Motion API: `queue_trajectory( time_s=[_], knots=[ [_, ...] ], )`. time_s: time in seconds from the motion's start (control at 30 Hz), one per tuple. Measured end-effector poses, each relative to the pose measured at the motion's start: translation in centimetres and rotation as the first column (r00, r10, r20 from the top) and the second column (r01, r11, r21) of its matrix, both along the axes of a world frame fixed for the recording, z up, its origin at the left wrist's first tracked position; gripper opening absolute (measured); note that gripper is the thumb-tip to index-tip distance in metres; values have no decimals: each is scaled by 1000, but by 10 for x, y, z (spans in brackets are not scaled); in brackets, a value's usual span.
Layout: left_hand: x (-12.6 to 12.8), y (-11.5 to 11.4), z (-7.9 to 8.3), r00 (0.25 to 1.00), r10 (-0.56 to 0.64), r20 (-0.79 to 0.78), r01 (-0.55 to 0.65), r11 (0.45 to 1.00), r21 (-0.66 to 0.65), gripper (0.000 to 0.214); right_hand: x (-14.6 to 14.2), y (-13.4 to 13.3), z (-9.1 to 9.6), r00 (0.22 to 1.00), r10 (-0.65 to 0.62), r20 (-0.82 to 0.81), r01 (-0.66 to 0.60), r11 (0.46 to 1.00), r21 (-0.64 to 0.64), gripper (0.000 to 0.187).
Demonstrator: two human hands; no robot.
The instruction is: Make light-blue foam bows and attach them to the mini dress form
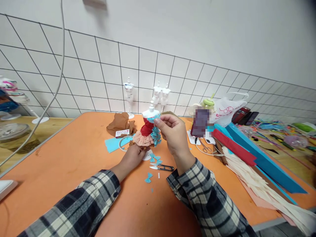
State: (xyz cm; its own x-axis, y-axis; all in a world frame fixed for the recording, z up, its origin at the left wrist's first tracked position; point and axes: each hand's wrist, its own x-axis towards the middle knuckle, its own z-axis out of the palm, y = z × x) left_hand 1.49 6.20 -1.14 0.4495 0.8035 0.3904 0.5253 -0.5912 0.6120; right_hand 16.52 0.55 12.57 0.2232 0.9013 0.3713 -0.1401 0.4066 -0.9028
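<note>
A small white mannequin (150, 114) stands at the middle of the orange table (74, 171), dressed in a red bodice (147, 127) and a peach ruffled skirt (142, 139). My left hand (133, 154) grips its base from below the skirt. My right hand (172, 133) is closed in a pinch on a blue paper piece (154, 119) at the mannequin's chest, above a column of blue ruffles (156, 135). Thread snips (161, 168) and blue paper scraps (148, 178) lie just in front.
Three bare white mannequins (129, 93) stand at the wall grid. Brown cloth (120, 123), a blue sheet (114, 143) and a white ring lie behind the left hand. Red, blue and cream crepe paper (247, 154), scissors (206, 148) and a plastic bag (225, 112) crowd the right side.
</note>
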Motion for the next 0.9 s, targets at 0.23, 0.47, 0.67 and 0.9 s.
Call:
queue_trajectory(
  time_s=[0.23, 0.47, 0.67, 0.9],
  knots=[
    [0, 0, 2, 1000, 3, -11, -3, 999, -38, 31, -5, 9, -14, 996, -77, 39, 77, 997, 5, 24],
    [0, 0, 2, 1000, 0, -23, -2, 999, -54, 31, -14, 8, -20, 982, -184, 35, 183, 983, 12, 24],
    [0, 1, 3, 998, 20, -54, -21, 1000, -13, 32, -14, 9, -19, 977, -209, 33, 206, 976, 64, 23],
    [2, 0, 4, 991, 44, -123, -33, 995, 91, 34, -16, 10, -19, 947, -319, 44, 314, 945, 91, 29]
  ],
)
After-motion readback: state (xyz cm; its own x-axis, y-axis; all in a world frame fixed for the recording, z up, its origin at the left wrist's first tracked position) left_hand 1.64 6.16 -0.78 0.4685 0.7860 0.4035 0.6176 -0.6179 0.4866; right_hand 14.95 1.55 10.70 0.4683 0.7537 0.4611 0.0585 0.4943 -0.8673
